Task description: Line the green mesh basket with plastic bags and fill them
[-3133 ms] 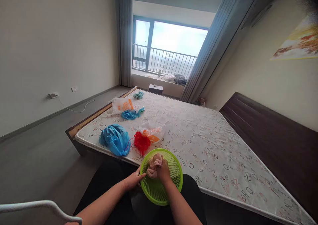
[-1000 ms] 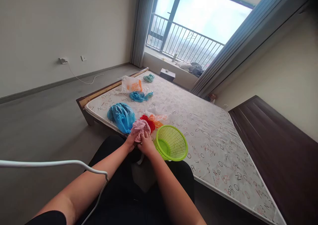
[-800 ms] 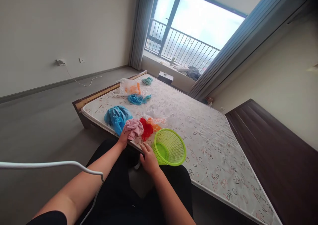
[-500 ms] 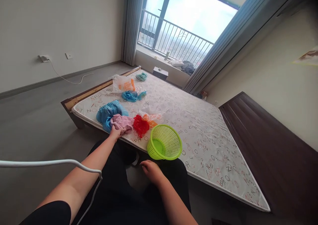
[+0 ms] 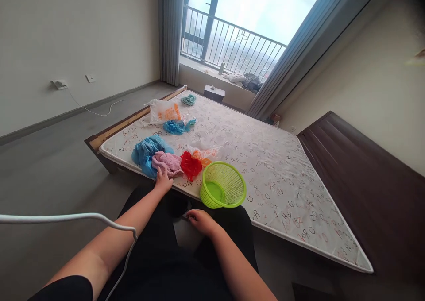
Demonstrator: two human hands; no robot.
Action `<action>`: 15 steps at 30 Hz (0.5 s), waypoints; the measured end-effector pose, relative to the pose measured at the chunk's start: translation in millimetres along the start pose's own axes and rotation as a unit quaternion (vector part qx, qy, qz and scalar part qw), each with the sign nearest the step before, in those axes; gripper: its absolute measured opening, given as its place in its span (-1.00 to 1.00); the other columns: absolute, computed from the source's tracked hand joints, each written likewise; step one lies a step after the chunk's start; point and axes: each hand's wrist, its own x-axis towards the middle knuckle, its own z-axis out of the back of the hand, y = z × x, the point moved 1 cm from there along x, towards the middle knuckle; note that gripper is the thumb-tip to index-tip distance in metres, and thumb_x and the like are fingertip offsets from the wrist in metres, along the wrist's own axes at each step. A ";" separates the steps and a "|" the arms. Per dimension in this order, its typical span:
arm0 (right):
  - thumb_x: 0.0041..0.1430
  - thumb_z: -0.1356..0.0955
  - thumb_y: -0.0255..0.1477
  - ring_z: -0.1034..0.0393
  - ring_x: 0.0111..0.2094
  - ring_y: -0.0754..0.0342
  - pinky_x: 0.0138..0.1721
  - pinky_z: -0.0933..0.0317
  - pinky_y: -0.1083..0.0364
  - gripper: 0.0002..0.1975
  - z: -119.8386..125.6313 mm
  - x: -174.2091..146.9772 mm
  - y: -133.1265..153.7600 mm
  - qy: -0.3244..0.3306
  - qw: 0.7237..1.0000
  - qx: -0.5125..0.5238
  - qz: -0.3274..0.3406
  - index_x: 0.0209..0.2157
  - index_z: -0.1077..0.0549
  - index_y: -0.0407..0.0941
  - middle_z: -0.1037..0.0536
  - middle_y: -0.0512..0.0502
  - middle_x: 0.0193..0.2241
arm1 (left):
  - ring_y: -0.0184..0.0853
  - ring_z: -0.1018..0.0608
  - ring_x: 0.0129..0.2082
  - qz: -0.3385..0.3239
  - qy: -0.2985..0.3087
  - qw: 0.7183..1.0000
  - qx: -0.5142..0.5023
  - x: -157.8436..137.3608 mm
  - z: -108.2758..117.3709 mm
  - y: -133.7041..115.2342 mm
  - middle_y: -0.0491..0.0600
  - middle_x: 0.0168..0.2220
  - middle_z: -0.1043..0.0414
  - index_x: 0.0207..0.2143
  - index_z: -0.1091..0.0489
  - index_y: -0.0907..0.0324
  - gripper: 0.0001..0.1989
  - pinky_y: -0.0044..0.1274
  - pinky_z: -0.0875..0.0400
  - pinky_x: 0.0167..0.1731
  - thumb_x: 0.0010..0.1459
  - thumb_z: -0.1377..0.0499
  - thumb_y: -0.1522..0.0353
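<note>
My left hand (image 5: 163, 181) reaches to the near edge of the mattress (image 5: 262, 177). Its fingers are apart and lie against the lower edge of a crumpled pink knitted cloth (image 5: 168, 163). Just left of the cloth, partly behind it, is a bunched blue plastic bag (image 5: 148, 152). A red plastic bag (image 5: 191, 166) lies to its right. My right hand (image 5: 202, 221) rests by my right thigh, fingers curled in, with nothing visible in it. A green plastic basket (image 5: 223, 186), tilted toward me, sits at the mattress edge just above that hand.
Farther back on the mattress are a white and orange plastic bag (image 5: 164, 111), another blue bag (image 5: 177, 126) and a teal coiled bundle (image 5: 189, 99). A clear and orange bag (image 5: 204, 153) lies behind the basket. A white cable (image 5: 83, 217) crosses my left arm.
My left hand has shifted slightly right along the near edge of the pink cloth, and its fingers show more. The view has tilted a little. My right hand stays by my thigh.
</note>
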 end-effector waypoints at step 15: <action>0.34 -0.37 -0.39 -0.57 -0.04 -0.02 -0.03 -0.35 0.09 -0.66 4.0 10.4 -9.6 0.067 0.996 0.028 -0.055 0.11 -0.58 -0.04 -0.68 -0.13 -0.04 | -0.14 -0.50 0.24 -0.230 0.050 0.971 -0.028 -10.9 9.0 -35.7 0.06 0.10 -0.57 -0.01 -0.56 0.15 -0.58 -0.26 -0.28 0.39 0.15 -0.06 0.54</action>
